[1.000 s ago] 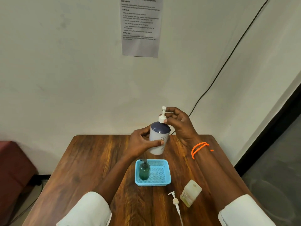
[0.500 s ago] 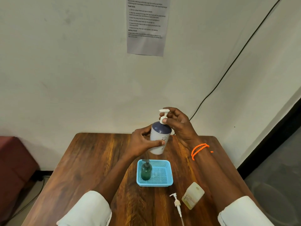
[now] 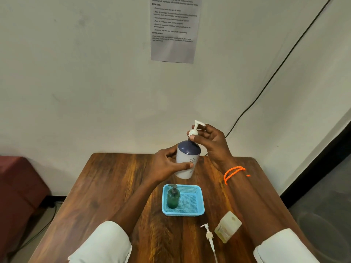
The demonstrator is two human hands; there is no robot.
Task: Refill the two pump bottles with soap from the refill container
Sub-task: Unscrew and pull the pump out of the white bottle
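A white pump bottle [image 3: 187,164] with a dark blue top is held upright above the wooden table [image 3: 117,186]. My left hand [image 3: 167,166] grips its body from the left. My right hand [image 3: 210,141] pinches the white pump head [image 3: 194,130] at the collar, fingers curled round it. A small green pump bottle [image 3: 173,198] stands in the left part of a blue mesh tray [image 3: 197,209]. A pale yellow refill container [image 3: 228,226] lies on the table to the right of the tray. Beside it lies a loose white pump with its long tube [image 3: 209,236].
The table stands against a pale wall with a printed sheet [image 3: 175,29] and a black cable [image 3: 266,86]. A dark red seat [image 3: 17,183] is at the left. Grey floor [image 3: 322,215] lies past the table's right edge.
The pump head has turned under my right hand, its nozzle now pointing right. The bottle stays in my left hand at about the same height.
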